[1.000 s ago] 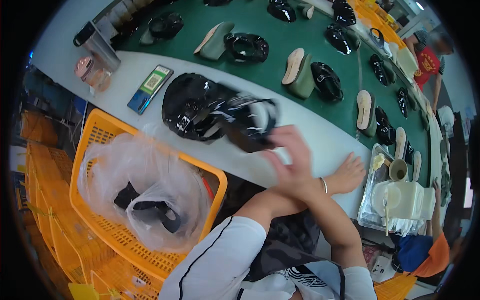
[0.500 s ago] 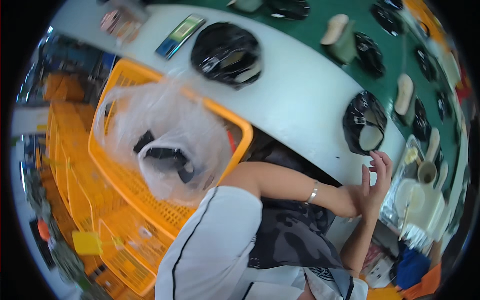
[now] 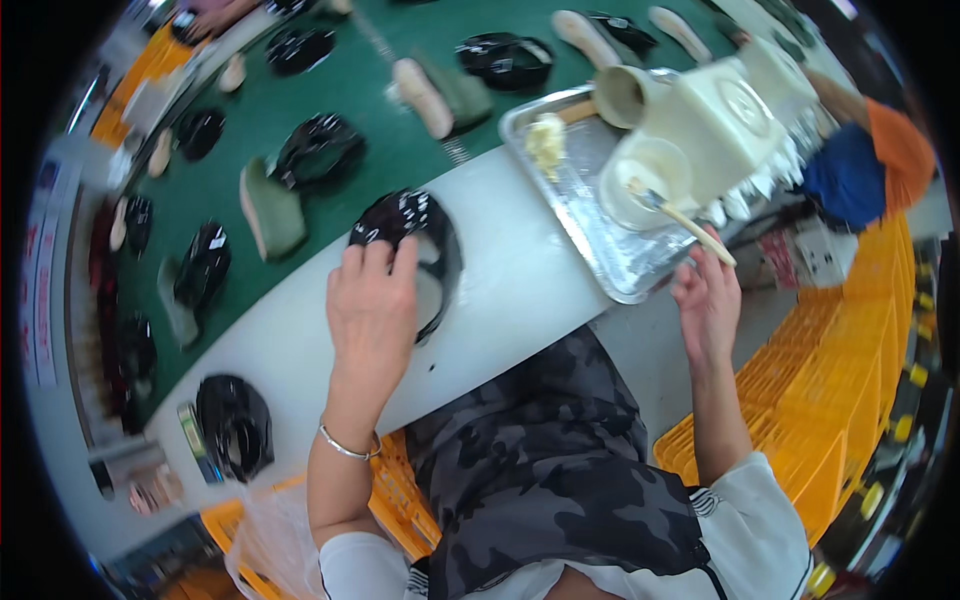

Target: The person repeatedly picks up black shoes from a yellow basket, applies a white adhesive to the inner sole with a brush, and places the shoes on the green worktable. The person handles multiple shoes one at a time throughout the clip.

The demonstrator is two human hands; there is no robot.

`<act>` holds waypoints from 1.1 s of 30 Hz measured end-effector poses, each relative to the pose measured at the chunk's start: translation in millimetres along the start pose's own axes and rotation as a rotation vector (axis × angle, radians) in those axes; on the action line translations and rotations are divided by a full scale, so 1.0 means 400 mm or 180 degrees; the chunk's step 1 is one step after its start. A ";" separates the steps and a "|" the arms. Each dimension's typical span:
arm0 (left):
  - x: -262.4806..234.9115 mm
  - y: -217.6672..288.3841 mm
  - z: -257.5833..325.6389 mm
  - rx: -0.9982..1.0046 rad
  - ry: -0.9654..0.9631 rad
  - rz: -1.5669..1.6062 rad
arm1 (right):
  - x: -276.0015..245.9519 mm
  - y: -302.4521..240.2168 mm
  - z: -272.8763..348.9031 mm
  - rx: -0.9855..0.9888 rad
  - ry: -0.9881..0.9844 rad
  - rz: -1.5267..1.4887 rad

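Note:
A glossy black shoe upper [image 3: 408, 215], with a pale piece inside its opening, lies on the white tabletop in front of me. My left hand [image 3: 372, 300] is over its left side, fingers bent down on the rim; the fingertips are partly hidden. To the right, my right hand [image 3: 708, 305] has its fingers closed about the end of a wooden-handled brush [image 3: 690, 222]. The brush's other end rests in a round whitish tub [image 3: 625, 200]. That tub stands on a shiny metal tray [image 3: 622, 290], beside a cream-coloured plastic container [image 3: 725, 110] and a beige cup [image 3: 617, 97].
Black uppers [image 3: 320, 150], pale soles [image 3: 422, 97] and green shoe pieces [image 3: 272, 212] lie across a green belt [image 3: 350, 80]. Another black upper [image 3: 215, 400] and a phone [image 3: 200, 445] sit at left. Orange crates [image 3: 800, 370] stand at right; a plastic bag [image 3: 275, 540] hangs lower left.
My view has swung rightward, away from the crate with the bag. My hands, close together before, are now apart: the left on the black upper, the right on the brush.

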State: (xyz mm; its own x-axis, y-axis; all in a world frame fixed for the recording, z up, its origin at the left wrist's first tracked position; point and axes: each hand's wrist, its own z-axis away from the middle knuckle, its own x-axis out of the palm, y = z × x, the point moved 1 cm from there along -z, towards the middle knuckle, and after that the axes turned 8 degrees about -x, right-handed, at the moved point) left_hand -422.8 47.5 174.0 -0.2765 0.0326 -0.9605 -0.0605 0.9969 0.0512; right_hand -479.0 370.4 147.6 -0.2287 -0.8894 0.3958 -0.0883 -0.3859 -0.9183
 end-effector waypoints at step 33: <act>0.021 0.291 -0.109 -0.2642 -0.3746 0.6173 | 0.059 -0.113 -0.218 -0.3106 -0.2359 0.0792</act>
State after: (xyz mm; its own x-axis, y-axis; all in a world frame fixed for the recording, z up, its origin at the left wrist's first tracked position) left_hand -474.3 160.8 183.7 -0.0524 0.7939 0.6058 -0.7879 -0.4056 0.4634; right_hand -565.0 388.2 197.5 0.2301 -0.9582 -0.1700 -0.8747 -0.1271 -0.4676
